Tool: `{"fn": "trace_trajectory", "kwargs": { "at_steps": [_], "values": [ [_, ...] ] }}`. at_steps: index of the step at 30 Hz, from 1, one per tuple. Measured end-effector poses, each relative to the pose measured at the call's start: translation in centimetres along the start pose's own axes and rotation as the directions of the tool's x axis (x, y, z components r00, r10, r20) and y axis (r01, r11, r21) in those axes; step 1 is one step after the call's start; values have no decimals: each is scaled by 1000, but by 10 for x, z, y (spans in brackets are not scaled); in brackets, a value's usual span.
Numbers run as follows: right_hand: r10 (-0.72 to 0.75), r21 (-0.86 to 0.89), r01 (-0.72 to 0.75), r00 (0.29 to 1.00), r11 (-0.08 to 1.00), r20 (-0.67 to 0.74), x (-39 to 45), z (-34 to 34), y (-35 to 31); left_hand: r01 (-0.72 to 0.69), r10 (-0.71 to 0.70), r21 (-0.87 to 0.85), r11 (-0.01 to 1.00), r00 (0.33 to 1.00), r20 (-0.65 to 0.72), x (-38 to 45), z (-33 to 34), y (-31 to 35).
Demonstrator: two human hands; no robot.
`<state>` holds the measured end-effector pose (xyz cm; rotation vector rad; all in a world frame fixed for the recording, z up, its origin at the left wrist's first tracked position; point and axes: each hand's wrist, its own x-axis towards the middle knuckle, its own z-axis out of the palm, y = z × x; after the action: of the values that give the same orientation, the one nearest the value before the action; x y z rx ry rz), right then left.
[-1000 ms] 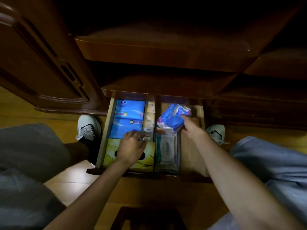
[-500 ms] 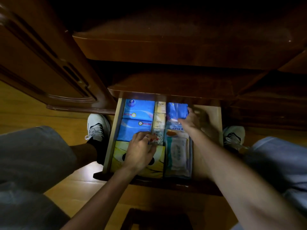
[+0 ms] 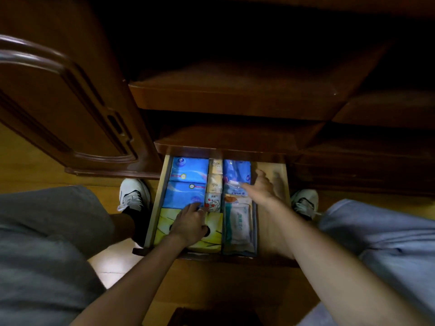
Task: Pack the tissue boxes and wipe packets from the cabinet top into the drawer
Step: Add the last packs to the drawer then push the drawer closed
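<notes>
The open wooden drawer (image 3: 270, 175) holds packed rows. On its left lie two blue tissue packs (image 3: 188, 171) with a yellow tissue box (image 3: 167, 222) in front of them. Small beige packets (image 3: 215, 177) fill a narrow middle column. To the right, a blue wipe packet (image 3: 236, 171) lies at the back and a pale green-white wipe packet (image 3: 239, 223) in front. My left hand (image 3: 191, 222) presses flat on the yellow box, fingers spread. My right hand (image 3: 261, 188) rests open at the blue wipe packet's right edge, fingertips touching it.
A dark wooden cabinet shelf (image 3: 235, 100) overhangs the drawer, and an open cabinet door (image 3: 61, 102) stands at the left. My knees and white shoes (image 3: 133, 195) flank the drawer on the wooden floor. The drawer's right strip is bare wood.
My right hand has laid the blue wipe packet flat at the back of the right column and released it. My left hand stayed on the yellow box.
</notes>
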<state>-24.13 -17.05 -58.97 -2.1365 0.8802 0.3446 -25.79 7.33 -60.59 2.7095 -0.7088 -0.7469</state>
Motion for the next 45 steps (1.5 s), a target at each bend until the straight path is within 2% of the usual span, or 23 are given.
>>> {"fn": "trace_trajectory", "kwargs": {
  "at_steps": [4,6,8,10,12,15,17,18,19,21,24,26,29,36,40,43,45],
  "values": [
    [-121,37,117,981,992,153,-46,-36,-13,-27,26,-8,1000,996,-90,-11,-43,17],
    [-240,49,235,959,971,151,-68,-65,-29,-52,49,-12,999,984,-171,-18,-83,27],
    [-404,66,399,912,914,73,-92,-106,-56,-98,100,24,995,949,-300,-27,-135,37],
    [-562,111,566,824,817,-69,-117,-151,-90,-182,185,53,982,850,-494,-40,-193,49],
    [-669,98,701,707,706,-229,-140,-194,-129,-276,260,86,957,694,-671,-53,-253,66],
    [-757,-61,817,500,574,-420,-162,-244,-185,-333,306,164,929,439,-845,-65,-333,94],
    [-778,-188,826,388,531,-493,-160,-266,-219,-311,303,199,930,334,-893,-62,-375,109],
    [-783,-225,815,378,535,-493,-156,-274,-235,-295,298,203,934,324,-898,-57,-393,115],
    [-785,-231,801,406,552,-468,-152,-279,-249,-277,287,195,941,346,-893,-51,-407,120],
    [-794,-237,779,476,580,-379,-139,-283,-275,-239,250,157,958,435,-865,-34,-433,126],
    [-849,-415,741,469,529,-244,-115,-279,-308,-198,203,113,974,527,-825,-7,-465,129],
    [-833,-536,659,524,527,-175,-98,-276,-329,-184,205,123,975,545,-813,12,-485,130],
    [-725,-580,527,668,621,-169,-69,-286,-346,-161,218,153,975,570,-792,41,-511,134],
    [-536,-550,368,825,750,-180,2,-323,-360,-136,286,260,956,632,-720,122,-542,150],
    [-464,-547,324,876,772,-135,33,-332,-369,-81,283,308,948,657,-698,168,-551,156],
    [-445,-560,302,885,771,-134,49,-336,-376,65,248,401,914,693,-678,201,-547,155],
    [-450,-566,300,882,768,-142,58,-338,-379,151,175,371,916,683,-710,217,-543,153]
  ]
}}
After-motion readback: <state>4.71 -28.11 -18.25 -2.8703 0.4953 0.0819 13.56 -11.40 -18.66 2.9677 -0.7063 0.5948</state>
